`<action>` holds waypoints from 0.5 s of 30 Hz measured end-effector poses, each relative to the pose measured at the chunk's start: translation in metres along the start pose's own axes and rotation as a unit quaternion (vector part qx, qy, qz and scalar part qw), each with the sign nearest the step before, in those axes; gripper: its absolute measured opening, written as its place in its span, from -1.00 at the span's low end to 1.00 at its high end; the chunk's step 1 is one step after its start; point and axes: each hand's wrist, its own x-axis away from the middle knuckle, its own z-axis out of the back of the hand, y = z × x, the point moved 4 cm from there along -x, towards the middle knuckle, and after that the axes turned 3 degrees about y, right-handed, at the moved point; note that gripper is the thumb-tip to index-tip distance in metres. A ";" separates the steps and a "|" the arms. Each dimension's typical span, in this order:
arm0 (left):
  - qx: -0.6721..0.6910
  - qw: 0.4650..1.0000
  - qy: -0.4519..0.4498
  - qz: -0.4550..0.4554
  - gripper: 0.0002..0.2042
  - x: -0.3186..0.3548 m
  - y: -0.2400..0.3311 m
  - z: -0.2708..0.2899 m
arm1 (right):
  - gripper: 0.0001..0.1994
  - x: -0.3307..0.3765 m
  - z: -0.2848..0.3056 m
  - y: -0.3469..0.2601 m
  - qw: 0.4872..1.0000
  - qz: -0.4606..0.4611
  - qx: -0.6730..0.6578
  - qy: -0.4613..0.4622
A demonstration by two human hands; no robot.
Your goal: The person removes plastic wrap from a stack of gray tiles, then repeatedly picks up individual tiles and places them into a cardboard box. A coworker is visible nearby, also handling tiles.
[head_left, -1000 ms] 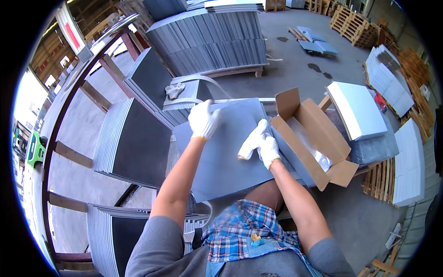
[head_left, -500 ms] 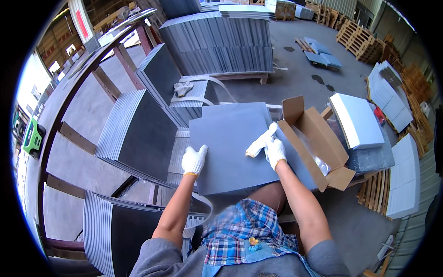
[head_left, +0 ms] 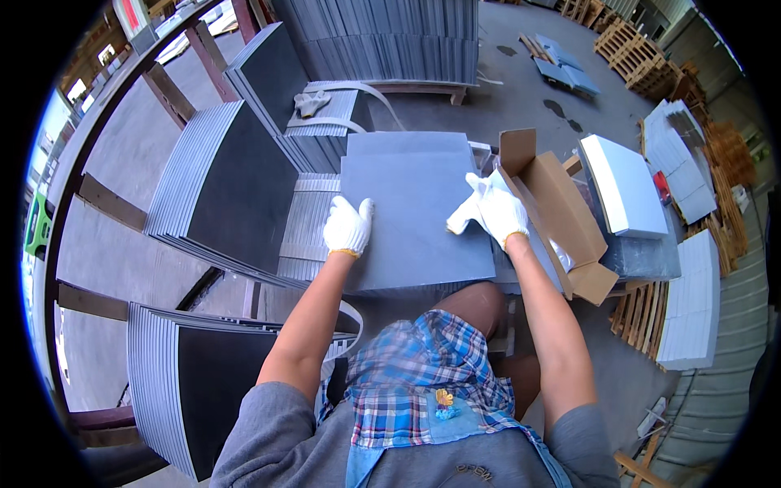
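I am holding a grey tile (head_left: 415,207) flat in front of me, over my bare knee (head_left: 476,305) and over the stack of tiles (head_left: 307,228) below it. My left hand (head_left: 348,226), in a white glove, is gripping the tile's left edge near its near corner, fingers curled over the top face and thumb pointing right. My right hand (head_left: 492,210), also gloved, is pressing on the tile's right edge; its fingers are bunched loosely there, and I cannot tell whether they are clamping the edge or only resting on it.

Just right of the tile an open cardboard box (head_left: 557,211) is lying tilted, its flaps spread, and my right hand is touching its near flap. Further right a white slab (head_left: 626,187) is sitting on a pile of grey slabs (head_left: 647,256), with white tiles (head_left: 691,297) stacked on a wooden pallet (head_left: 639,305) beside them.

To my left, dark tiles (head_left: 236,191) are leaning on edge in a row, and another such row (head_left: 195,390) is standing nearer to me. Far off, a spare glove (head_left: 311,102) is lying on a strapped bundle (head_left: 333,114), and a tall stack of grey tiles (head_left: 382,37) is standing behind it on the concrete floor (head_left: 521,89).
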 end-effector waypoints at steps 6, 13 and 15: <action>0.048 0.999 -0.025 0.001 -0.30 -0.006 -0.003 0.000 | -0.57 0.033 0.019 -0.052 0.984 0.070 -0.070 0.146; 0.284 0.947 -0.140 0.053 -0.29 -0.013 -0.046 -0.012 | -0.59 0.125 -0.081 -0.156 0.928 0.352 -0.008 0.120; 0.341 0.921 -0.178 0.059 -0.31 -0.007 -0.059 -0.013 | -0.46 0.153 -0.092 -0.190 0.924 0.370 -0.084 0.049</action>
